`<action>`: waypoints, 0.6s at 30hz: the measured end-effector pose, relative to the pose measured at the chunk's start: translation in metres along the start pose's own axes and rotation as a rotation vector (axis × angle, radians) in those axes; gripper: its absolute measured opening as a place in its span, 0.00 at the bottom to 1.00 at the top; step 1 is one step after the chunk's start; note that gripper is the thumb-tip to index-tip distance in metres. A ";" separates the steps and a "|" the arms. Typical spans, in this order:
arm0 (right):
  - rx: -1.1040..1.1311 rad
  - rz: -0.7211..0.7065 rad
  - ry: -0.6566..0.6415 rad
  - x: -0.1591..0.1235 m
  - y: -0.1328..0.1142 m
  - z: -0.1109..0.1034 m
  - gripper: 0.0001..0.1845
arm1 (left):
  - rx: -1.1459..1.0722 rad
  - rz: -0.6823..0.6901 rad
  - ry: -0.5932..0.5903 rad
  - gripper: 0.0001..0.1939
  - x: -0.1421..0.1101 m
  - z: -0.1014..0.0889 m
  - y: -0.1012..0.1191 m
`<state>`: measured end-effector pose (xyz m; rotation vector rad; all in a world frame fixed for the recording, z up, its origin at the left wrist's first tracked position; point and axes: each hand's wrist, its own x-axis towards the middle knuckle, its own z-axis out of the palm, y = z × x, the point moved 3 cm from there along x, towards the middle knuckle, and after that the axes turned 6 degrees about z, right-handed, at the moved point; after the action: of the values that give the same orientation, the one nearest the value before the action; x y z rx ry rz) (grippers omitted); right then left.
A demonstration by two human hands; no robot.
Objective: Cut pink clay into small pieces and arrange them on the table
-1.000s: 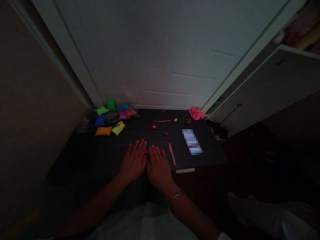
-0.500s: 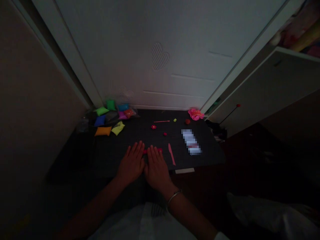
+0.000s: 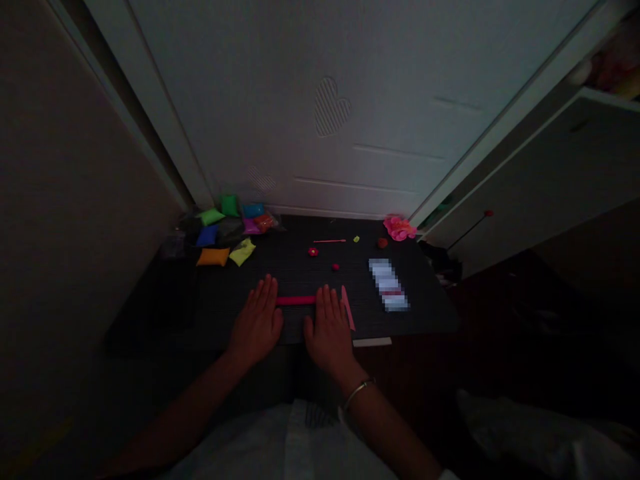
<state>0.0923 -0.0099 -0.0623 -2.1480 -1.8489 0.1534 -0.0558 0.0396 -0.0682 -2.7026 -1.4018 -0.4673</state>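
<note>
A pinkish-red roll of modelling clay [image 3: 296, 301] lies across the dark table [image 3: 280, 333]. My left hand [image 3: 257, 317] rests flat over its left end, fingers stretched out. Over the right end lies my right hand [image 3: 330, 330], also flat, a bracelet on its wrist. The middle of the roll shows between the hands; its ends are hidden under the fingers. Just right of my right hand is a pink plastic clay knife [image 3: 349, 309]. Beyond the hands sit a small red flower shape [image 3: 313, 252] with a pale centre and a small red lump [image 3: 335, 267].
Several coloured clay packets [image 3: 214, 257] lie at the back left. A thin pink stick [image 3: 329, 241], a yellow-green bit [image 3: 357, 239], a reddish ball [image 3: 383, 243] and a pink ruffled piece [image 3: 400, 228] stand along the back. A blurred-out phone-like object [image 3: 389, 285] lies right.
My hands have moved apart along the roll, the left going left and the right going right, so more of the roll shows between them. The view has shifted slightly.
</note>
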 end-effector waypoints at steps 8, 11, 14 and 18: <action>0.062 -0.239 -0.008 0.016 -0.051 -0.016 0.31 | 0.057 -0.081 0.051 0.29 -0.012 -0.014 -0.038; 0.090 -0.342 -0.050 0.020 -0.073 -0.008 0.30 | 0.086 -0.081 0.019 0.28 -0.018 -0.011 -0.045; 0.092 -0.356 -0.117 0.019 -0.081 0.005 0.28 | 0.095 -0.068 -0.027 0.28 -0.022 -0.006 -0.046; 0.088 -0.314 -0.088 0.015 -0.082 0.010 0.29 | 0.112 -0.060 -0.053 0.27 -0.023 -0.004 -0.047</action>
<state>0.0139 0.0167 -0.0458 -1.7924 -2.1571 0.2572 -0.1068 0.0481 -0.0755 -2.6086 -1.4792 -0.3125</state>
